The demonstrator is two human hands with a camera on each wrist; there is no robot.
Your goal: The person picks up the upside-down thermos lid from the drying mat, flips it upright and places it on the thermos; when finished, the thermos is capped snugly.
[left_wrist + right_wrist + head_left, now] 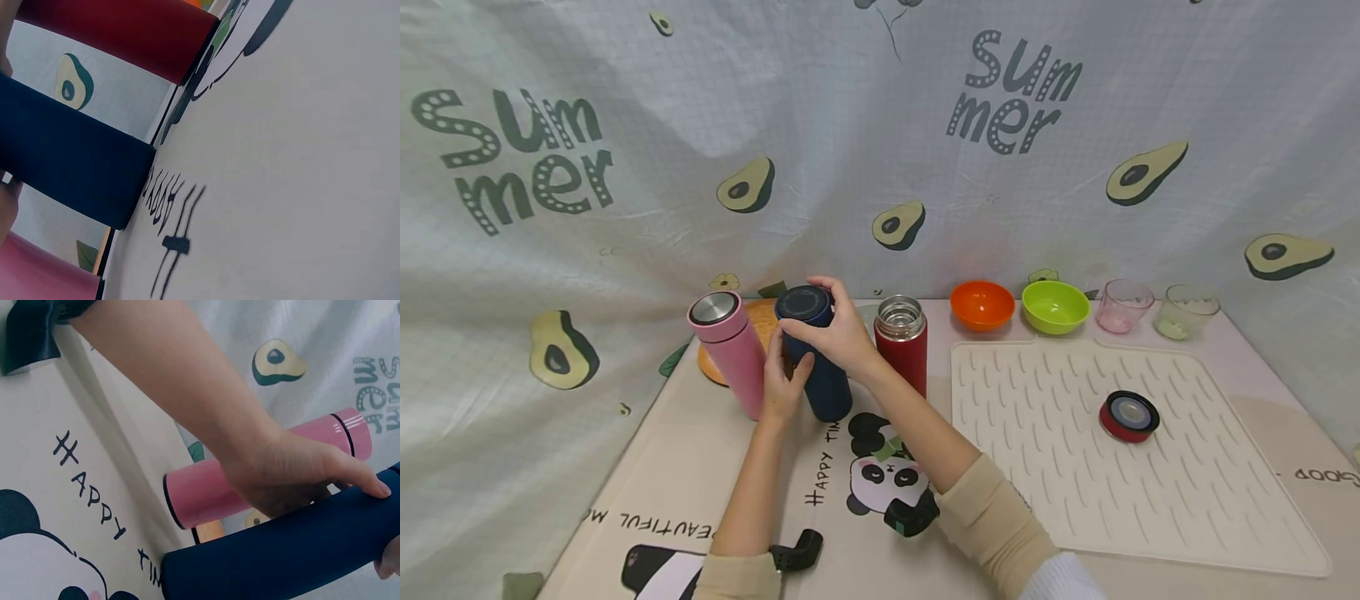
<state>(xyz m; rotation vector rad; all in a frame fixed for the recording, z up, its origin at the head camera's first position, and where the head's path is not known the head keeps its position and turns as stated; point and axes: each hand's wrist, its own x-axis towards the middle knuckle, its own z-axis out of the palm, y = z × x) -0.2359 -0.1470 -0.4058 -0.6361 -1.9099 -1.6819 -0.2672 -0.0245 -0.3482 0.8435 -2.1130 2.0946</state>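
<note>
A dark blue thermos [831,396] with a dark top stands between a pink thermos [733,358] and a red thermos [904,358]. My left hand [785,385] wraps the blue body from the left, its thumb in front; in the right wrist view this hand [281,472] lies along the thermos's side. Higher up, my right hand [838,337] grips round the rim of the top, thumb at the near side and fingers behind. The left wrist view shows the blue thermos [69,150] with its base at the tabletop. The red thermos has no lid and its steel mouth faces up.
A red-and-black lid [1129,417] lies on the ribbed cream mat [1037,508] at right. Along the back stand an orange bowl [982,307], a green bowl [1056,308], a pink glass [1124,307] and a greenish glass [1185,312]. An orange round thing [711,367] sits behind the pink thermos.
</note>
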